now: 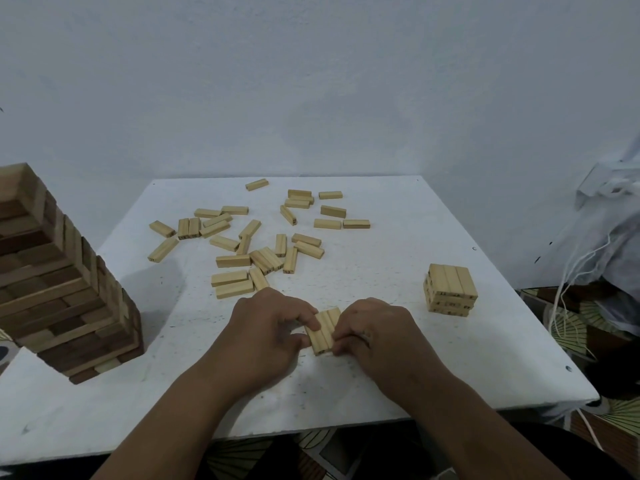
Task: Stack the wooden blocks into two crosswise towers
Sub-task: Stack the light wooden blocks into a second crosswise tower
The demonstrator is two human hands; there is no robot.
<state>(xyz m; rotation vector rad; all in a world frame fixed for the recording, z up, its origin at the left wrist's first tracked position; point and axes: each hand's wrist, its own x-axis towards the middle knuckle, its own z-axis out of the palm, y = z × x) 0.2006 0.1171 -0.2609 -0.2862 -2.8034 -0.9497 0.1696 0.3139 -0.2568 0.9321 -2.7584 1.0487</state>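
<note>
Pale wooden row of blocks (323,330) lying flat on the white table (398,237), pinched from both sides between my left hand (268,332) and right hand (372,336); short finished tower (450,289) right, loose blocks (242,244) beyond.

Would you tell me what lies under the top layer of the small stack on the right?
Under the small stack's top three blocks, crosswise layers show only their numbered ends; its inside and far side are hidden.
</note>
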